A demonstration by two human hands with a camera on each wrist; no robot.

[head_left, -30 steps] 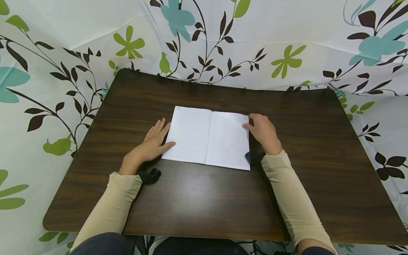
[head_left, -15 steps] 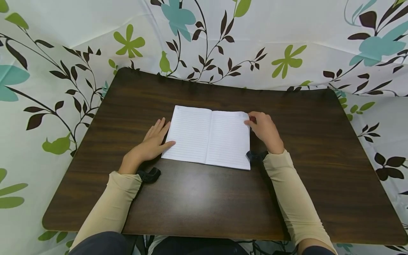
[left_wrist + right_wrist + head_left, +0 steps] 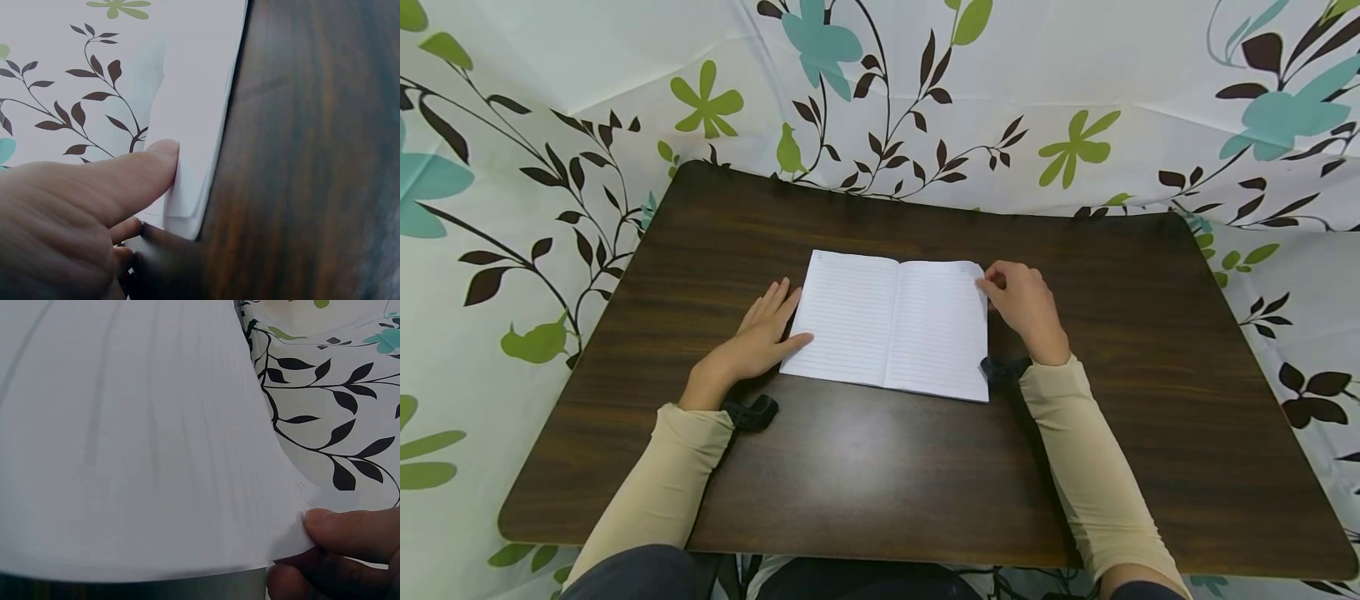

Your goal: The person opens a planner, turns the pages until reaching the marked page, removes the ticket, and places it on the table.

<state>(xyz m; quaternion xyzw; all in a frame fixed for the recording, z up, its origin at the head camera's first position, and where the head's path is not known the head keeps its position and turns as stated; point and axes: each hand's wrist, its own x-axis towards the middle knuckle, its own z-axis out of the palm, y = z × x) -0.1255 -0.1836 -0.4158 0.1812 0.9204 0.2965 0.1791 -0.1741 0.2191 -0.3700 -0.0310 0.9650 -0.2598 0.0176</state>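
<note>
Though bleached almost blank in the left wrist view, recognisable from overhead as an open ruled notebook (image 3: 887,325), lying well apart from the far and near edges of the desk (image 3: 857,475). Pinched near its far right corner by thumb and fingers of the right hand (image 3: 1021,304); impossible to tell the number of sheets caught. Touched on the opposite, left edge by the thumb of the left hand (image 3: 751,340), with extended fingers on the desk beside it. Hard to make out those fingers behind the thumb in the left wrist view.
</note>
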